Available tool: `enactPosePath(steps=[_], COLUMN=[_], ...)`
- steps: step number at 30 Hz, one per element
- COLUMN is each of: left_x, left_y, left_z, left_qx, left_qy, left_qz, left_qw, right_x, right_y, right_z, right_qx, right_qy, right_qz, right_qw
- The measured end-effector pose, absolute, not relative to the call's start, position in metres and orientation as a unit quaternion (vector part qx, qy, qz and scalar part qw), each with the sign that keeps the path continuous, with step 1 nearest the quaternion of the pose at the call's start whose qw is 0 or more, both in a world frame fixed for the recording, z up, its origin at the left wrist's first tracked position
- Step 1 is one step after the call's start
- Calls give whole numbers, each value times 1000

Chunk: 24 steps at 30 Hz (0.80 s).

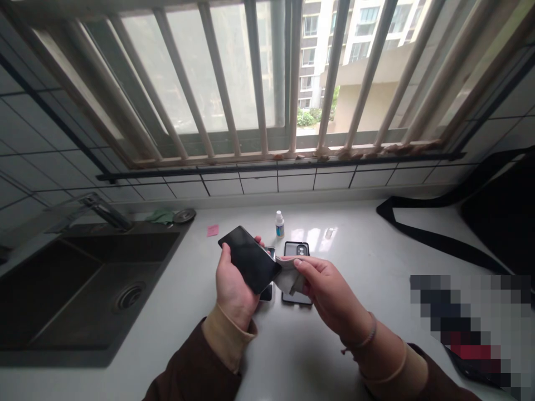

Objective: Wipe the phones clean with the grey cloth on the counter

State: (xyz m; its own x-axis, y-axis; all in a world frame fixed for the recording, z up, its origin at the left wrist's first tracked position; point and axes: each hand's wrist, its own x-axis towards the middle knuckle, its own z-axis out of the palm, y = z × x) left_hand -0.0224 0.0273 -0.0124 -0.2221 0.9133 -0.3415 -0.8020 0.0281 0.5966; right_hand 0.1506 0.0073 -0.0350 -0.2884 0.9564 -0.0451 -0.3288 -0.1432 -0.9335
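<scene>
Okay, so take the phone (248, 257) as the middle of your clock, with 12 pointing at the window. It's up off the counter (175, 312) in your left hand (234, 278), tilted, dark face showing. Your fingers are wrapped round it: thumb over the edge at about 10, fingertips poking out past the far side at about 1.

Your right hand (320, 278) is over at 4, with thumb and fingers pinched on a pale grey cloth (288, 277) that hangs down in folds. The cloth sits right at the phone's 4 o'clock corner, though I honestly can't tell if it's pressing on it.

Under your hands, around 5, another phone-like thing (266, 293) lies on the counter, mostly covered by your left hand and the first phone. Just to the right of that, at 4, there's what looks like a black-rimmed phone case (297, 298), its top end towards the window and partly hidden by your cloth.

Little white-capped bottle (280, 225) stands upright at 1 or 2. Pink slip (213, 230) lies flat at 10, near the phone. Further out, the sink (154, 262) is at 8 to 9, green rag (161, 217) and round metal strainer (184, 215) by its corner at 10, black strap (422, 225) off at 3.
</scene>
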Motion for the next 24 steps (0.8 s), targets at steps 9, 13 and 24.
enactPosePath(steps=[9, 13, 24], left_x=[-13, -16, -18], left_y=[13, 17, 23], left_z=[-30, -38, -19], left_qx=[383, 428, 223], left_qy=[305, 322, 322], left_qz=[737, 742, 803], left_qw=[465, 404, 450], right_x=[148, 146, 157], right_y=[13, 11, 4], right_z=[-36, -32, -24], right_qx=[-375, -348, -304], right_qy=[-256, -269, -351], right_qz=[741, 760, 807], right_qw=[495, 477, 363])
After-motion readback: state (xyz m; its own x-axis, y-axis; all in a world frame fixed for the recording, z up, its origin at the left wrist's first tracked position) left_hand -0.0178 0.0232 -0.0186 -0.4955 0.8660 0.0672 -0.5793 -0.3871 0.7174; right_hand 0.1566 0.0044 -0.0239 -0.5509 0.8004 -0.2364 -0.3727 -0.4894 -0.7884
